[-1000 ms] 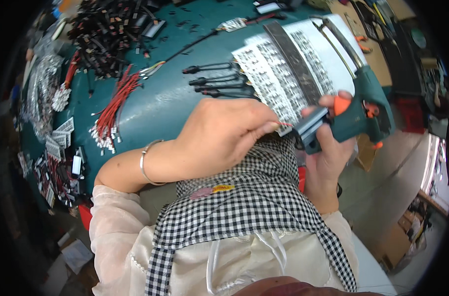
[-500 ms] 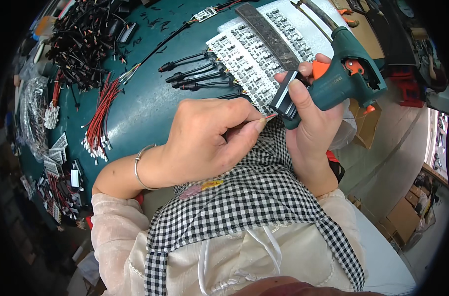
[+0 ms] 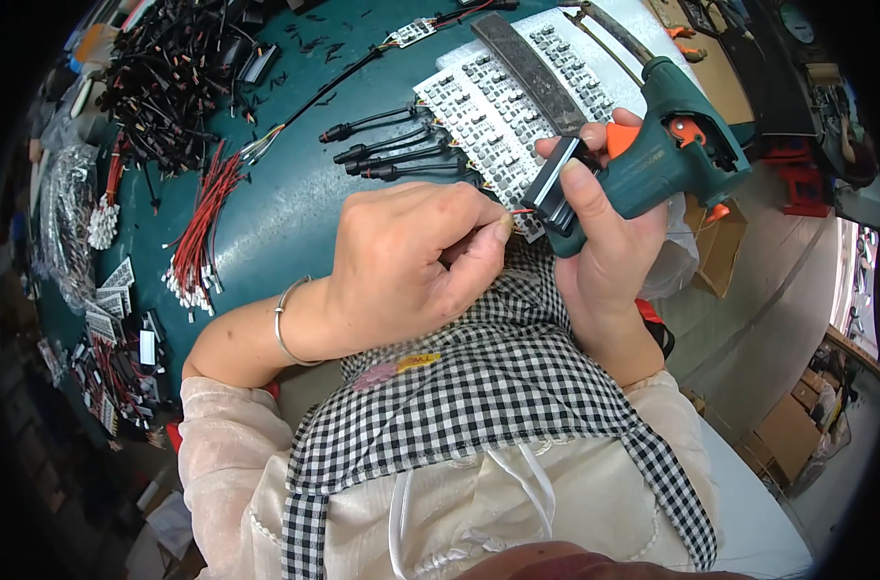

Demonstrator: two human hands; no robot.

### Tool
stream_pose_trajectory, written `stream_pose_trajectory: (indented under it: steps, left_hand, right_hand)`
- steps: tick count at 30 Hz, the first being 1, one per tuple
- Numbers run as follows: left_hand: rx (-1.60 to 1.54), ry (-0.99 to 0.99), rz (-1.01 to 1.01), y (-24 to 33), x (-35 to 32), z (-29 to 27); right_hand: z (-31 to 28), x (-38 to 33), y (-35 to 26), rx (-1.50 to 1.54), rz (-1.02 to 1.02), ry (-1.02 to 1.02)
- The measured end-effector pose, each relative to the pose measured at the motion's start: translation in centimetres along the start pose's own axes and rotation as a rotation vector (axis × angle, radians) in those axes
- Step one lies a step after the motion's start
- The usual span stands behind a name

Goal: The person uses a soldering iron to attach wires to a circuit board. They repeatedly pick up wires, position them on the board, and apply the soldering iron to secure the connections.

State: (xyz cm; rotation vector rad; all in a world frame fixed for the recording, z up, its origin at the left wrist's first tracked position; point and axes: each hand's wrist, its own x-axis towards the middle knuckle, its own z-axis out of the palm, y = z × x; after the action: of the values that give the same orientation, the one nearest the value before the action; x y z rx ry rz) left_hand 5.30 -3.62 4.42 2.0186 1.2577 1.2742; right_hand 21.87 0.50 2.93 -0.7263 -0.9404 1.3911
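In my right hand [image 3: 609, 237] is a dark green glue gun [image 3: 648, 174] with an orange trigger. Between the thumb and fingers of that same hand is a small black rectangular housing [image 3: 558, 184] with a pale stripe along it. My left hand [image 3: 416, 256] is closed in a pinch on a thin red wire [image 3: 522, 211], which runs to the housing's near end. How the wire joins the housing is too small to tell. Beyond both hands lies a white sheet of small circuit boards [image 3: 488, 106], with a dark flat bar [image 3: 532, 77] across it.
Black connector cables [image 3: 392, 150] reach out left of the boards. A bundle of red wires with white plugs [image 3: 200, 237] lies on the green table [image 3: 295, 213]. A heap of black cables [image 3: 164, 77] fills the far left. Cardboard boxes [image 3: 788, 435] stand on the right.
My left hand has drawn slightly left, away from the housing, and a longer stretch of red wire shows. The glue gun and housing have shifted only a little.
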Motion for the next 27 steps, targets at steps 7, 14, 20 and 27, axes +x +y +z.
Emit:
stream_pose_trajectory:
  steps: [7,14,20,27]
  left_hand:
    - [-0.009,0.040,-0.006,0.1,0.2,-0.2]
    - [0.018,0.107,0.087,-0.6,0.0,0.5]
    - [0.061,0.067,0.098,-0.4,0.1,0.7]
    - [-0.091,0.032,0.003,-0.7,-0.1,1.0]
  right_hand:
    - [0.0,-0.2,0.1,-0.061,-0.022,-0.038]
    - [0.3,-0.4,0.1,-0.026,0.007,-0.003]
    - [0.6,-0.4,0.1,-0.012,0.000,0.044]
    - [0.7,-0.1,0.7,0.045,-0.037,0.066]
